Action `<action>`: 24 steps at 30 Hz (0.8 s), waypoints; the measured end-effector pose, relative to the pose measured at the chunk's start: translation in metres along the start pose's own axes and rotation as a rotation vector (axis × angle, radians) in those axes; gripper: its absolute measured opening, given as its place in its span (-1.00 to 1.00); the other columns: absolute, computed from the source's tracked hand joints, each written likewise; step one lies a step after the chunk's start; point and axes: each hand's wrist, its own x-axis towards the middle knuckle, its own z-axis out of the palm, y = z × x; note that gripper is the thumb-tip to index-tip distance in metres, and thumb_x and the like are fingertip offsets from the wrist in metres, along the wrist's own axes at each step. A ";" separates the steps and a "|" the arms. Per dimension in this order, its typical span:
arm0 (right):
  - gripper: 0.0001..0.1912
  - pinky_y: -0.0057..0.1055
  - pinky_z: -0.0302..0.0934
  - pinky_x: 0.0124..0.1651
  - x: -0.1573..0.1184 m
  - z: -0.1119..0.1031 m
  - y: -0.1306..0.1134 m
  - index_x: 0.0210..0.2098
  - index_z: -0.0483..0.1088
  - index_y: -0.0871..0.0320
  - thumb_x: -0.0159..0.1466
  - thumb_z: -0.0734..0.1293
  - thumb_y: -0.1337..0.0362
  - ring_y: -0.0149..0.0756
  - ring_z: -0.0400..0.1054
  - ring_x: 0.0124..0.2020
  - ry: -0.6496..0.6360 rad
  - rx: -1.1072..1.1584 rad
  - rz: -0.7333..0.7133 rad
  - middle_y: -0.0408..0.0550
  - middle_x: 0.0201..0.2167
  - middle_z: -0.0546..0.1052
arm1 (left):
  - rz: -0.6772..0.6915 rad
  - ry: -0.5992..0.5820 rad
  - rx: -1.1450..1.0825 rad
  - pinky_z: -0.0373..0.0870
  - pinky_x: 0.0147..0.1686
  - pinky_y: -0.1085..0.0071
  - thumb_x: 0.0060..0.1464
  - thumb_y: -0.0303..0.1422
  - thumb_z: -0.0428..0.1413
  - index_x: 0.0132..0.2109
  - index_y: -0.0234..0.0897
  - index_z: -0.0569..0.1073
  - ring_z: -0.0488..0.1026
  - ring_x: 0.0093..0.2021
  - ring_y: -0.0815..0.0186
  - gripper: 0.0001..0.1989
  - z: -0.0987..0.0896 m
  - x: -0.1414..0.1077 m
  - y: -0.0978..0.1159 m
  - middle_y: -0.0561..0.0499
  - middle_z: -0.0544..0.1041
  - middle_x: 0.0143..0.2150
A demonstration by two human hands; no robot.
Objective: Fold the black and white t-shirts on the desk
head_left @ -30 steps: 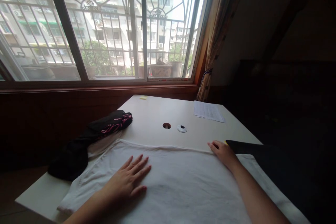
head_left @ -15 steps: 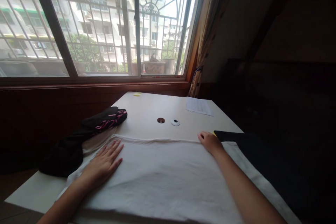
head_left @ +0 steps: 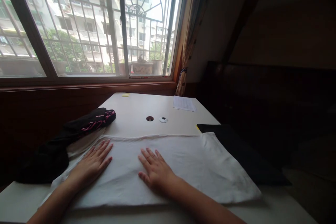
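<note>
A white cloth garment point(head_left: 183, 161) lies spread across the near part of the table, its far edge roughly straight and its right end slightly wrinkled. My left hand point(head_left: 91, 161) rests flat on its left end, fingers stretched toward the far edge. Near the middle of the fabric, my right hand point(head_left: 154, 169) lies palm down with the fingers spread. Neither hand grips anything. Which kind of garment it is, I cannot tell.
Black clothing point(head_left: 86, 124) with pink cords lies at the left edge. Dark cloth point(head_left: 236, 150) sits at the right. Farther back on the white table point(head_left: 136, 108) are papers point(head_left: 184, 104), a cable hole point(head_left: 149, 119), its round cover point(head_left: 163, 120) and a yellow slip point(head_left: 125, 95).
My right hand has left the garment's far right edge and moved left to its middle, opening flat. My left hand stays on the left end. The view has turned slightly right.
</note>
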 end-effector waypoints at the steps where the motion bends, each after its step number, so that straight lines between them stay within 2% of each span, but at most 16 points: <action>1: -0.30 0.01 -0.31 0.45 -0.005 0.001 -0.003 0.44 0.00 0.05 0.43 0.04 -0.14 -0.09 -0.25 0.48 -0.038 0.029 0.014 -0.01 0.49 -0.11 | -0.005 0.001 -0.005 -0.03 0.38 0.03 0.37 0.00 -0.17 0.45 -0.06 0.00 -0.02 0.47 0.07 -0.39 0.001 0.000 0.000 0.00 0.00 0.49; 4: -0.31 -0.03 -0.36 0.47 -0.023 -0.007 0.006 0.45 -0.03 0.00 0.44 0.02 -0.14 -0.13 -0.28 0.49 -0.073 0.069 0.081 -0.05 0.49 -0.14 | 0.001 0.001 -0.015 -0.03 0.38 0.01 0.37 -0.01 -0.18 0.44 -0.10 0.01 -0.01 0.46 0.05 -0.39 0.001 0.001 0.000 -0.03 0.01 0.49; 8: -0.36 -0.06 -0.33 0.47 -0.056 -0.023 0.037 0.43 0.00 -0.02 0.45 0.06 -0.09 -0.16 -0.24 0.48 -0.066 0.032 0.152 -0.05 0.48 -0.09 | 0.026 0.023 0.001 0.00 0.37 0.02 0.37 -0.01 -0.17 0.45 -0.10 0.00 0.00 0.46 0.06 -0.38 0.001 0.000 -0.002 -0.02 0.01 0.49; 16: -0.45 0.00 -0.02 0.41 -0.141 -0.029 0.106 0.39 0.14 0.05 0.45 0.13 0.09 -0.09 0.00 0.42 0.115 -0.158 0.274 0.02 0.42 0.12 | 0.050 0.052 0.028 0.02 0.37 0.07 0.36 -0.01 -0.15 0.45 -0.10 0.02 0.03 0.45 0.08 -0.38 0.009 0.000 -0.008 0.00 0.06 0.47; 19: -0.45 -0.01 0.05 0.39 -0.154 -0.030 0.118 0.36 0.20 0.11 0.45 0.13 0.07 -0.08 0.06 0.40 0.145 -0.176 0.332 0.06 0.40 0.17 | 0.047 0.034 0.026 0.02 0.36 0.05 0.36 0.00 -0.15 0.45 -0.10 0.03 0.01 0.46 0.06 -0.38 0.006 0.000 -0.007 0.01 0.05 0.48; 24: -0.45 0.00 0.07 0.39 -0.155 -0.027 0.122 0.34 0.22 0.14 0.44 0.13 0.06 -0.09 0.06 0.40 0.177 -0.170 0.353 0.06 0.39 0.20 | 0.048 0.024 0.017 0.01 0.37 0.06 0.35 -0.01 -0.14 0.43 -0.16 0.10 0.03 0.45 0.06 -0.38 -0.006 -0.002 -0.002 -0.03 0.11 0.46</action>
